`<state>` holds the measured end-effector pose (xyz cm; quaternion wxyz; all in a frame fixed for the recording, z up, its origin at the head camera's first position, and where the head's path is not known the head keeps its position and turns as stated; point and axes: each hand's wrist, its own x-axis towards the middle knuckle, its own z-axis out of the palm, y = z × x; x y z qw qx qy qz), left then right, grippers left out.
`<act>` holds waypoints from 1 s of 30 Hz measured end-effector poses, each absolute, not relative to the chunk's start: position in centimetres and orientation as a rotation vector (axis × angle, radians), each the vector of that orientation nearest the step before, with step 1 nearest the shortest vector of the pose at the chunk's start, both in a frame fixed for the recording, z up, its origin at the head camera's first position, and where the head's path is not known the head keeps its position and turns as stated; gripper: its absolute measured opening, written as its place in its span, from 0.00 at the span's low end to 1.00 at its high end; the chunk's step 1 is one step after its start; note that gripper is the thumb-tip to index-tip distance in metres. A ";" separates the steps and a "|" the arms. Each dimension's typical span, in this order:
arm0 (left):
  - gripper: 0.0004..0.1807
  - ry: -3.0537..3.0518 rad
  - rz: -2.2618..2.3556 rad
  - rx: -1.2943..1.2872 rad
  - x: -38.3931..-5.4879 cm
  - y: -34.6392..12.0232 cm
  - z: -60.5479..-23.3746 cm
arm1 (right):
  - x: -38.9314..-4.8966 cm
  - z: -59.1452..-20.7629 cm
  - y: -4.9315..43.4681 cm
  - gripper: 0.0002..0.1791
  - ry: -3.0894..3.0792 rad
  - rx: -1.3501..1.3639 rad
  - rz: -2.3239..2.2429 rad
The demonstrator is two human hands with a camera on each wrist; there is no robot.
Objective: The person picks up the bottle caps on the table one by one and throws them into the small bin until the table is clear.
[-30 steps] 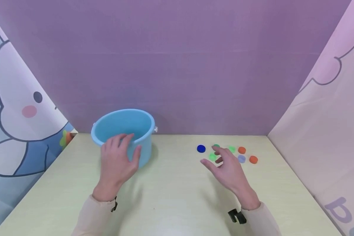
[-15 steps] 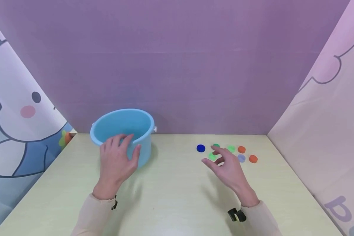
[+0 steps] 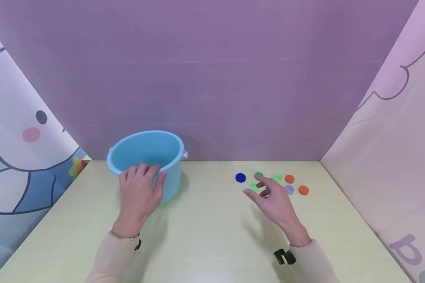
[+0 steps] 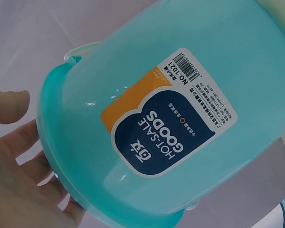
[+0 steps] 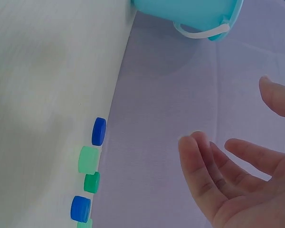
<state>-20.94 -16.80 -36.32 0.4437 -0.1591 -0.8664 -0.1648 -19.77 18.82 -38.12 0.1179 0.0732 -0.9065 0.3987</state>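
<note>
A light blue bucket stands upright at the back left of the table. My left hand is at its near rim, fingertips reaching over the edge. In the left wrist view the thumb stands apart from the bucket, and the rim hides the fingertips. My right hand hovers above the bottle caps with fingers loosely bent and nothing in them. Around it lie a dark blue cap, a light green cap, a pale blue cap and an orange cap. The hand partly covers another blue one.
Further caps lie behind the right hand: a dark green cap, a light green cap and an orange cap. A purple backdrop rises at the table's back edge, and printed side panels border both sides.
The left thumb has drawn in toward the fingers, and that hand has lowered slightly at the rim. The right hand has barely shifted, its thumb slightly nearer the fingers. Bucket and caps stay put.
</note>
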 end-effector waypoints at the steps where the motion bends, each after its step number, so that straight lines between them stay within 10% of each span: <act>1: 0.11 -2.149 -0.404 -0.396 -21.0 -16.8 -36.3 | -19.8 -38.2 18.8 0.38 -2.651 0.217 1.165; 30: 0.08 -2.308 -0.422 -0.412 -19.9 -17.2 -34.7 | -20.7 -38.6 20.1 0.35 -2.645 0.170 1.196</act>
